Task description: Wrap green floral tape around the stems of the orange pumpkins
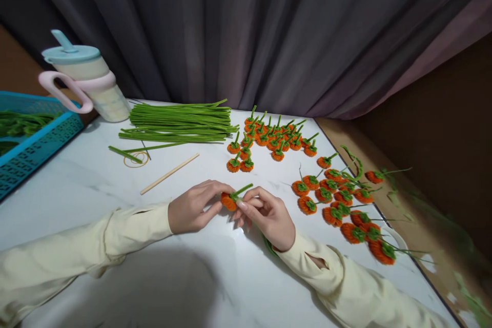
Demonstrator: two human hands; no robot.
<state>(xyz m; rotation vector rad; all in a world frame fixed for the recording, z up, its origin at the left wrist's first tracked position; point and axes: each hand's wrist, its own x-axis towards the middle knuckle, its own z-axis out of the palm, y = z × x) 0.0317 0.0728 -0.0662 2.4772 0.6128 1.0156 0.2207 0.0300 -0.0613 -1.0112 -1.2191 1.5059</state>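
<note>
Left hand [192, 211] and right hand [271, 218] meet just above the near tabletop [96, 179], each grip pinched on one orange pompom [229, 201] — held from opposite sides, apparently to steady it, green stem pointing away; similar pompoms [338, 200] lie grouped rightward, within reach.

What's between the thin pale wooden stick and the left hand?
Nothing: the head view shows only bare white marbled tabletop between the thin pale wooden stick and the left hand pinching an orange fuzzy flower.
</note>
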